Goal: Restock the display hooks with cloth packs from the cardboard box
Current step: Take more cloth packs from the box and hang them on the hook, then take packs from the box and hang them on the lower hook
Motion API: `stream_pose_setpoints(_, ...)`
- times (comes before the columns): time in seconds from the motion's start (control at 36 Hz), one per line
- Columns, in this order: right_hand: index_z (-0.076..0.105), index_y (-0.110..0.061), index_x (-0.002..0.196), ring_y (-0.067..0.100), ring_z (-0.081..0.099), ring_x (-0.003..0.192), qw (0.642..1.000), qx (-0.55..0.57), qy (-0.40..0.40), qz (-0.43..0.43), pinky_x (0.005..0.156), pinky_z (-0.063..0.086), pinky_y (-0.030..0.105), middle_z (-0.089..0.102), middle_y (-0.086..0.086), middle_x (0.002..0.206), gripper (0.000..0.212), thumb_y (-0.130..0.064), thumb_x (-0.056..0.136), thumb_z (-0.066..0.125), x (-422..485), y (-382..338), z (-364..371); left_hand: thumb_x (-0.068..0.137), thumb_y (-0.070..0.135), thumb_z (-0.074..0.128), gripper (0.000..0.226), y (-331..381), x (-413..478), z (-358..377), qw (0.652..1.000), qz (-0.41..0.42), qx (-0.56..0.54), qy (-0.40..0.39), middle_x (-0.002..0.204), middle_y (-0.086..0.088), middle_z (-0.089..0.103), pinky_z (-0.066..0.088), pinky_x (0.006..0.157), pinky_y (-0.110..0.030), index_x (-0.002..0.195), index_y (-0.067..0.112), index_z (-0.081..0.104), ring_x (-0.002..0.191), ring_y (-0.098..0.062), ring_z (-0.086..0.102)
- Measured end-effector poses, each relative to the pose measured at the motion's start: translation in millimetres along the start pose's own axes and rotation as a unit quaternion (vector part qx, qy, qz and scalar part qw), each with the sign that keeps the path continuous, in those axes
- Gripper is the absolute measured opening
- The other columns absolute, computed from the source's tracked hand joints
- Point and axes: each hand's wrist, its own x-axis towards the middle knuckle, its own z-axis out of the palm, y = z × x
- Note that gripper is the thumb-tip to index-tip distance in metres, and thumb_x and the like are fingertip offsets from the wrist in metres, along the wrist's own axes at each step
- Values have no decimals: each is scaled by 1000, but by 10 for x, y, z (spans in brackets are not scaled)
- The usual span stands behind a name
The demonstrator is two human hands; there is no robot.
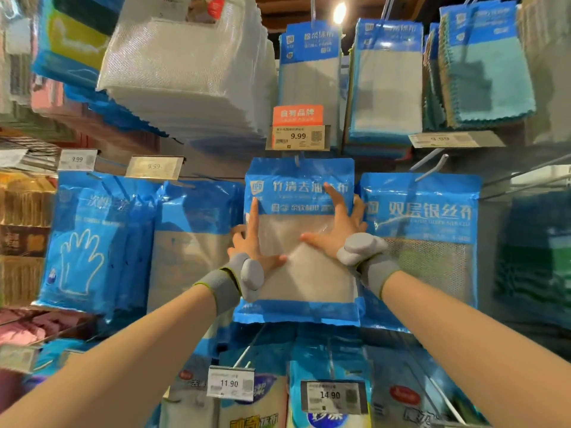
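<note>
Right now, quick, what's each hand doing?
Left hand: grips the blue cloth pack by its left edge.
Right hand: open, fingers spread flat against that pack's front.

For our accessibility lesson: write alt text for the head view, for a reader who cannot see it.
The left hand and right hand rest on the front of a blue cloth pack hanging from a display hook. More blue packs hang either side; a 9.99 price tag sits above.
</note>
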Motion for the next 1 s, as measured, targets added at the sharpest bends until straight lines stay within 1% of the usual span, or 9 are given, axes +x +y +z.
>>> stream_pose_setpoints(0.17, 7, -56, 141, 45, 16, 139, 1000, 18, 16, -19, 113, 20, 49, -11, 9, 157, 97, -36, 75, 76, -59, 27, 53, 70, 36, 78, 118, 4, -15, 55, 999, -23, -19, 44, 139, -13, 28, 37, 101, -50, 136, 58, -17, 124, -41, 40)
stream_pose_setpoints(0.33, 6, -54, 143, 37, 18, 143, 999, 17, -8, -28, 115, 25, 49, -10, 6, 157, 90, -36, 81, 69, -301, 179, -29, 74, 23, 73, 85, 122, -249, 40, 989, -60, -49, 125, 145, -5, 16, 31, 107, -46, 138, 45, 22, 133, -30, 21)
stream_pose_setpoints(0.5, 41, -25, 137, 28, 31, 132, 996, 55, 53, 35, 111, 26, 34, 25, 9, 144, 57, -33, 86, 64, -914, 425, -55, 79, 20, 62, 47, 202, -723, 257, 978, -60, -125, 159, 128, -6, 41, 36, 101, -40, 123, 25, 49, 123, -29, 39)
stream_pose_setpoints(0.58, 54, -12, 126, 27, 50, 116, 976, 128, 97, 145, 104, 38, 35, 47, 11, 128, 36, -19, 90, 56, -1319, 684, -82, 80, 12, 57, 27, 213, -1074, 567, 962, -59, -257, 74, 85, 3, 55, 49, 82, -34, 105, 20, 58, 91, -25, 58)
stream_pose_setpoints(0.69, 56, -4, 122, 27, 55, 112, 925, 248, 120, 262, 84, 41, 22, 59, 14, 120, 32, -6, 91, 49, -1781, 1073, -201, 67, 12, 63, 18, 197, -1418, 1042, 944, -94, -314, -43, 88, -14, 66, 55, 81, -34, 82, 22, 57, 75, -26, 67)
stream_pose_setpoints(0.75, 61, -1, 116, 26, 57, 110, 898, 254, 168, 316, 76, 39, 20, 61, 15, 117, 27, -4, 92, 49, -2155, 1411, -284, 69, 7, 62, 15, 192, -1781, 1395, 928, -114, -331, -124, 71, -9, 60, 50, 56, -18, 76, 20, 56, 43, -7, 57)
stream_pose_setpoints(0.81, 65, 4, 92, 23, 56, 90, 874, 258, 177, 371, 68, 40, 24, 59, 12, 95, 18, -1, 93, 47, -2475, 1702, -328, 79, -1, 56, 24, 197, -2121, 1712, 916, -140, -318, -199, 64, -4, 54, 34, 34, -8, 71, 21, 50, 26, 1, 45)
stream_pose_setpoints(0.89, 63, -2, 70, 14, 55, 69, 867, 187, 169, 429, 61, 41, 26, 58, 1, 67, 26, -2, 91, 48, -2826, 2165, -279, 85, -6, 52, 29, 188, -2495, 2075, 900, -165, -306, -262, 62, -6, 50, 31, 28, -9, 69, 19, 48, 22, 1, 43)
stream_pose_setpoints(1.0, 70, -13, 77, 28, 59, 70, 838, 84, 181, 508, 70, 49, 32, 68, 10, 77, 21, -16, 85, 51, -3572, 2816, -306, 89, -2, 48, 16, 194, -3185, 2620, 860, -202, -245, -400, 47, 1, 53, 25, 25, -8, 91, 13, 52, 26, -2, 46)
